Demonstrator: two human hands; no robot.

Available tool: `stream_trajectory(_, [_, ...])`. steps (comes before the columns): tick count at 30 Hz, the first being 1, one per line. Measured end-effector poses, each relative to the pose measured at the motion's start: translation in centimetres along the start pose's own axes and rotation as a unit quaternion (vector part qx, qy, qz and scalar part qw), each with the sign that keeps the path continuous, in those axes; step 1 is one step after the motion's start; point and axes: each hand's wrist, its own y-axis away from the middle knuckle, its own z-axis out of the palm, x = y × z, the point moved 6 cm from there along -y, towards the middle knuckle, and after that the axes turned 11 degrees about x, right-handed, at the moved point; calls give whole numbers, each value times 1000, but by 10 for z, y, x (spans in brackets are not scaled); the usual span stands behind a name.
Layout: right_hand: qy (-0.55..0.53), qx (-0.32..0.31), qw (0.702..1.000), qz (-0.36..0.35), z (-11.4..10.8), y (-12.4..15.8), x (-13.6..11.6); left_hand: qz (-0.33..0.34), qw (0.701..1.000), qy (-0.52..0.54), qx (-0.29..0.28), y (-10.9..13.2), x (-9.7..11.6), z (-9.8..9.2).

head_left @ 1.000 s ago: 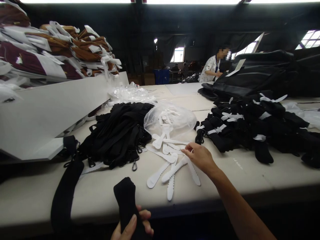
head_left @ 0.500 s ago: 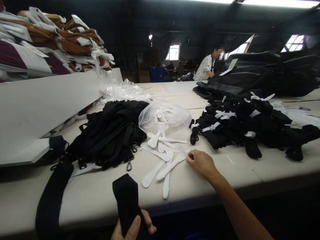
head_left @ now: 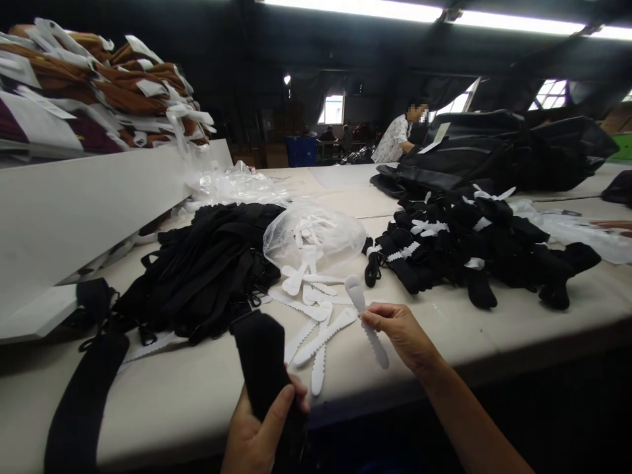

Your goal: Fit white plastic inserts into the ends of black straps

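Judging by what lies on the desk (head_left: 459, 329), we seem to be partway through. At one o'clock from our right hand (head_left: 405, 332) sits a heap of black bundles (head_left: 467, 247), several of them with white notched bands (head_left: 405, 251) around them — that much looks done. At eleven o'clock from our left hand (head_left: 251, 434), a thick pile of loose straps (head_left: 207, 263) lies unbundled, so a good share appears to be left. Spare strips (head_left: 326, 337) lie crossed between the two hands, and more show inside the plastic bag (head_left: 330, 230) at twelve o'clock from them.

Our hands are apart, each with its own piece. The left is closed around a black strap (head_left: 261, 355) whose end points to eleven o'clock; we see no band on its visible part, so this one looks unfinished. The right pinches a white strip (head_left: 374, 342) between thumb and fingers at its nine o'clock, upper end tilted toward eleven — well apart from the strap.
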Motion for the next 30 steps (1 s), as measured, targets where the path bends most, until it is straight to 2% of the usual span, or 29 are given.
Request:
stream_trajectory(3, [-102,-81,990,51,33,38,-3,57,997,-44,-6,-5,20,24])
stream_trajectory(7, [-135,-160,972,103,61,79,14,30,998,-28,37,-2,15,35])
stream_trajectory(11, [-156,-251,944,149,68,101,39,21,996,-63,52,4,2,28])
stream_trajectory(14, [-144,-297,936,125,64,114,41,27,995,-71,66,6,-1,20])
stream_trajectory(16, [-115,-291,945,99,57,116,37,20,994,-77,73,5,-1,16])
stream_trajectory(18, [-53,-224,971,59,43,102,31,14,993,-93,70,-1,2,14])
stream_trajectory(20, [38,-102,994,-26,19,72,20,25,992,-108,62,-16,11,14])
stream_trajectory(21, [97,-37,992,-78,7,53,14,40,991,-113,55,-28,17,15])
stream_trajectory(23, [216,58,962,-157,-15,12,6,83,989,-116,37,-57,33,20])
stream_trajectory(25, [300,90,934,-171,-28,-27,8,126,985,-118,15,-92,50,28])
stream_trajectory(27, [327,82,928,-160,-33,-55,15,160,980,-122,5,-125,63,33])
stream_trajectory(30, [320,70,932,-155,-34,-71,23,189,973,-121,47,-164,74,30])
